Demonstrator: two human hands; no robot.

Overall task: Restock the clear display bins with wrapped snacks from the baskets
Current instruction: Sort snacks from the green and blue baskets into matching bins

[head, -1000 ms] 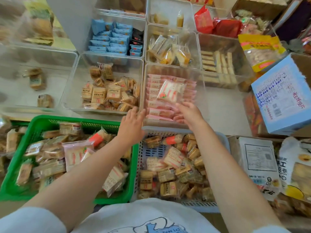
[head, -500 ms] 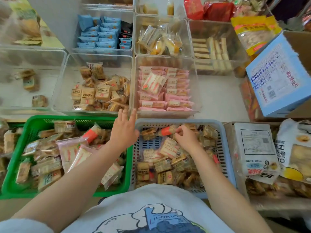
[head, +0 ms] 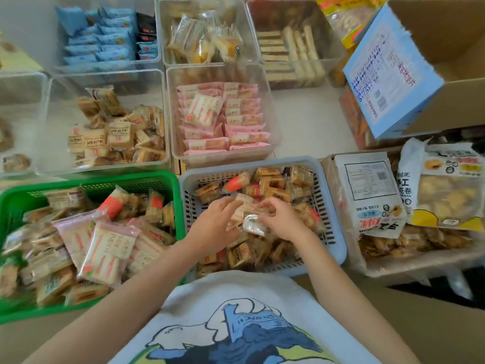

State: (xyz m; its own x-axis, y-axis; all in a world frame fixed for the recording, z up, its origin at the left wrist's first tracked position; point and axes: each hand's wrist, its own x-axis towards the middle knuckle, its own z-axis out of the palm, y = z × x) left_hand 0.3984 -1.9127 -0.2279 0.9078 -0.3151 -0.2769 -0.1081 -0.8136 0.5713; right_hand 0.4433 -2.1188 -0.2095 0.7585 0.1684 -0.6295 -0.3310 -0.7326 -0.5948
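Observation:
Both of my hands are down in the grey-blue basket [head: 333, 222] of small brown wrapped snacks. My left hand [head: 214, 224] curls its fingers round a pale wrapped snack [head: 242, 204] at the middle of the basket. Close beside it, my right hand [head: 282, 219] pinches a shiny clear-wrapped snack [head: 252, 225]; the two hands nearly touch. A green basket [head: 168, 179] full of larger pink-striped and brown packs sits to the left. Beyond the baskets stand clear bins: one with pink packs [head: 273, 111], one with brown square packs [head: 110, 168].
Further clear bins hold blue packs [head: 105, 35], yellow cakes [head: 204, 40] and pale bars [head: 291, 53]. An open cardboard box with a blue flap [head: 388, 74] stands at right, with large snack bags [head: 367, 195] below it. A nearly bare bin [head: 23, 82] is far left.
My right hand came back from the pink-pack bin, leaving a pack there, and dropped into the grey-blue basket. My left hand moved from the green basket's edge into the same basket.

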